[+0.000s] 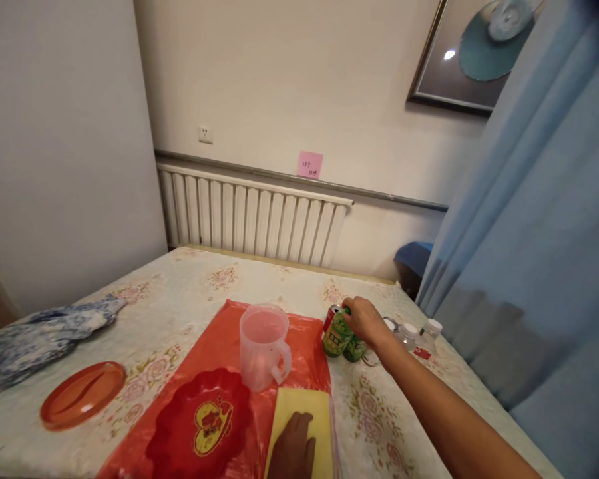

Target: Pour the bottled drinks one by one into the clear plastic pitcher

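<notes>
Fingers of the left hand (292, 452) lie flat and spread on the yellow rectangular cloth (302, 426) at the near edge of the desk (180, 313), pressing it down and gripping nothing. Just beyond sit the red plastic scalloped tray (199, 426) and the translucent plastic measuring jug (263, 346), both on a red plastic sheet (304, 332). Farther right, the right hand (364, 320) is curled over the top of a green drink can (335, 336), which stands tilted beside a second green can (354, 349). The person would do well to close the grip around the can's body rather than its rim, and lift clear of the neighbour and the small white-capped clear bottles (419, 334) behind.
</notes>
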The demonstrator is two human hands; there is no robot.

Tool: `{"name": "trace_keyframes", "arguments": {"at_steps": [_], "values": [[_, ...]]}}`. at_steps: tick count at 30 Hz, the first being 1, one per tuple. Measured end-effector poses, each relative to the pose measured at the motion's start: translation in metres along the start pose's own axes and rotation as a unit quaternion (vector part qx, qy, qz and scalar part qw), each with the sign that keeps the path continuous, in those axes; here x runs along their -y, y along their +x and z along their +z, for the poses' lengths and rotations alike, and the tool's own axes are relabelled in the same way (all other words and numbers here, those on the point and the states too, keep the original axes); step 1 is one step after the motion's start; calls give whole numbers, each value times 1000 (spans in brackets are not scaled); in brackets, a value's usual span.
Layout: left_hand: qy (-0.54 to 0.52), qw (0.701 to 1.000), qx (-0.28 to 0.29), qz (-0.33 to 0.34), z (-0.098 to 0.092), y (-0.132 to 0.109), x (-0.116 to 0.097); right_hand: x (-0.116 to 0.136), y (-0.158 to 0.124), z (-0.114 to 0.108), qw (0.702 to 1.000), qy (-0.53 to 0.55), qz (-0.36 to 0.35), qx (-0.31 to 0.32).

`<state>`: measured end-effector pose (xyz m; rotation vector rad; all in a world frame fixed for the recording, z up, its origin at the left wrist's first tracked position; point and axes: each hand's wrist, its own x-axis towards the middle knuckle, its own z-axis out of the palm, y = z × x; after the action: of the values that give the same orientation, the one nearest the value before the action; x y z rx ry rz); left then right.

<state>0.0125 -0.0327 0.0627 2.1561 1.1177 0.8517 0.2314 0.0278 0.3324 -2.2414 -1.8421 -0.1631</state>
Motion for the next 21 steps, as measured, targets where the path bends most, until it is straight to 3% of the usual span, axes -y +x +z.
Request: {"name": "trace_keyframes", "arguments": {"at_steps": [3,6,10,14,18,21], "values": [[-40,998,-18,-44,-25,15,-41,7,-19,-28,998,25,-51,10],[-48,997,-44,-40,-46,30,-78,16,-44,-51,991,68,-107,28],[-87,994,-48,-47,-71,37,-110,31,-76,-70,969,187,-155,50],[-135,990,-9,-36,-92,26,-118,46,-98,-80,944,264,-179,85],[-98,994,-41,-28,-106,11,-109,62,-113,-78,924,308,-204,101],[-60,996,-53,-30,-115,1,-98,70,-119,-71,919,322,-213,77]]}}
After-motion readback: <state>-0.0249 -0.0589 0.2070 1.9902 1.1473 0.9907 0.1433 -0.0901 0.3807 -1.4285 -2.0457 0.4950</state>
